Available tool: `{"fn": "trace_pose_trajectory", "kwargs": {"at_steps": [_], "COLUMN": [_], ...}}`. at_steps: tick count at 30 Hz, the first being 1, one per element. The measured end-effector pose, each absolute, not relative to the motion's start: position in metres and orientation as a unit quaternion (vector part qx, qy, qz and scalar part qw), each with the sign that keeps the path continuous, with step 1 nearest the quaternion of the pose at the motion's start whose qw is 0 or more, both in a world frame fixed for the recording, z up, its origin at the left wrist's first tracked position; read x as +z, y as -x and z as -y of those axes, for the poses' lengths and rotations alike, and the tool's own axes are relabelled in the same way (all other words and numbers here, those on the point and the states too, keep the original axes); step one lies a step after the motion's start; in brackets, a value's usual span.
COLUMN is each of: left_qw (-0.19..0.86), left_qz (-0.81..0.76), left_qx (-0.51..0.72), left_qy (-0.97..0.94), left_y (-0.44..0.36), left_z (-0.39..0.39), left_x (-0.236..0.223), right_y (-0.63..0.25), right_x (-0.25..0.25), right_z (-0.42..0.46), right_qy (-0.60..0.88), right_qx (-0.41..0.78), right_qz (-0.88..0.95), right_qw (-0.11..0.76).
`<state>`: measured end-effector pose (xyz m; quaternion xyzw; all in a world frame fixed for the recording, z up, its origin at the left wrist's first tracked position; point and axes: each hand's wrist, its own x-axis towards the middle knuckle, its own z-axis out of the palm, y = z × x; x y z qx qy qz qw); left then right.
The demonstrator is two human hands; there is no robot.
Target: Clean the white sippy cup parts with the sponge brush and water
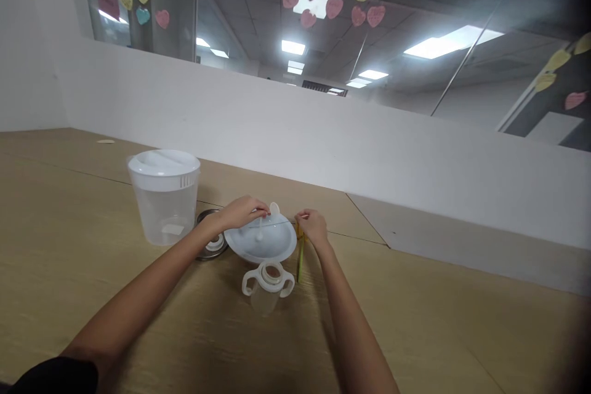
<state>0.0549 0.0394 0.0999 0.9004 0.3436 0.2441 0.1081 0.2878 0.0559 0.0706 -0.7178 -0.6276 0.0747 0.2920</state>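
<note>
A white bowl (pixel 258 251) sits on the table between my hands. My left hand (pixel 244 212) reaches over its rim with fingers pinched together; what they grip is too small to make out. Inside the bowl a small pale piece (pixel 259 235) shows, and a white rounded tab (pixel 274 208) stands up by the far rim. My right hand (pixel 312 225) is closed just right of the bowl, its fingertips partly hidden. A thin pale line crosses between the hands. Below my right hand lies a slim yellow-green item (pixel 300 261). Nearest me stands a cup with two handles (pixel 265 300), its top uncovered.
Left of the bowl stands a clear bucket with a white lid (pixel 164 163). A metal dish (pixel 201 252) holding a white ring (pixel 215 243) is partly behind my left forearm. A white wall (pixel 277 129) with windows above it closes off the table's far side.
</note>
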Motion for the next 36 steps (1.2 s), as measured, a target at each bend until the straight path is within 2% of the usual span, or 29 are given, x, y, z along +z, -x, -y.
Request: {"fn": "trace_pose_trajectory", "kwargs": {"at_steps": [6, 8, 11, 13, 18, 22, 32, 36], "left_qw": [0.125, 0.126, 0.146, 0.156, 0.142, 0.151, 0.156, 0.156], "left_qz": [-0.29, -0.279, -0.253, -0.246, -0.256, -0.248, -0.25, -0.268], "left_qx": [0.316, 0.323, 0.307, 0.29, 0.227, 0.196, 0.223, 0.197], "left_qy": [-0.894, -0.896, -0.906, -0.912, -0.929, -0.937, -0.929, -0.93], "left_y": [-0.05, -0.051, -0.053, -0.055, -0.059, -0.06, -0.06, -0.057], "left_z": [-0.004, 0.011, 0.03, 0.037, 0.042, 0.04, 0.042, 0.044], "left_x": [0.134, 0.143, 0.153, 0.156, 0.154, 0.152, 0.153, 0.156], "right_y": [-0.267, -0.256, -0.24, -0.232, -0.229, -0.23, -0.226, -0.226], "right_x": [0.112, 0.136, 0.166, 0.177, 0.179, 0.176, 0.18, 0.181], "right_z": [-0.022, 0.003, 0.048, 0.074, 0.099, 0.095, 0.099, 0.102], "right_qy": [0.731, 0.669, 0.499, 0.465, 0.511, 0.516, 0.503, 0.508], "right_qx": [0.032, 0.041, 0.181, 0.206, 0.091, 0.097, 0.066, 0.061], "right_qz": [0.645, 0.7, 0.77, 0.794, 0.806, 0.809, 0.803, 0.809], "right_qw": [0.221, 0.247, 0.354, 0.333, 0.285, 0.263, 0.314, 0.289]}}
